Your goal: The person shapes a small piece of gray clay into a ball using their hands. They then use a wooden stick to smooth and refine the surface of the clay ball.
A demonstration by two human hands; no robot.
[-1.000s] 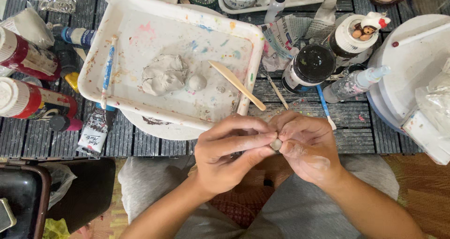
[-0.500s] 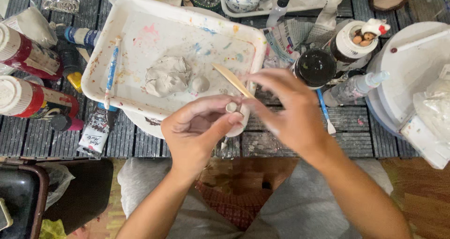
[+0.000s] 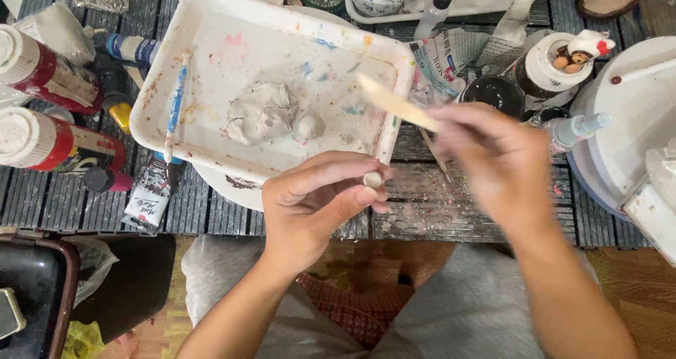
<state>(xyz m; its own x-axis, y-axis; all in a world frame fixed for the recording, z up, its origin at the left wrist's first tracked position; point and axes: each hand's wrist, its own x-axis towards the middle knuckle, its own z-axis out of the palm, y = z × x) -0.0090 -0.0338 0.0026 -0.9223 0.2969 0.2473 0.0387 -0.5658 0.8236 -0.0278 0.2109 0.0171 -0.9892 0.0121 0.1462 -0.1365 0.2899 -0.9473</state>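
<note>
My left hand (image 3: pixel 320 204) pinches a small grey clay ball (image 3: pixel 372 179) between thumb and fingertips, just below the front edge of a white paint-stained tray (image 3: pixel 211 49). My right hand (image 3: pixel 503 165), blurred with motion, holds a flat wooden stick (image 3: pixel 394 104) that points up and left over the tray's right corner. Inside the tray lie a flattened lump of grey clay (image 3: pixel 260 112), a small clay ball (image 3: pixel 310 126) beside it, and a blue-handled tool (image 3: pixel 174 105) along the left side.
Red paint bottles (image 3: pixel 49 147) and a paint tube (image 3: pixel 148 197) lie at the left. A black-lidded jar (image 3: pixel 493 95), a jar with a small figurine (image 3: pixel 563 59), a squeeze bottle (image 3: pixel 574 130) and a white round container (image 3: pixel 634 119) crowd the right. A dark case (image 3: pixel 35 295) sits bottom left.
My right hand left the clay ball, reached up to the tray, picked up the wooden stick and lifted it to the right. My left hand keeps the ball, now slightly lower.
</note>
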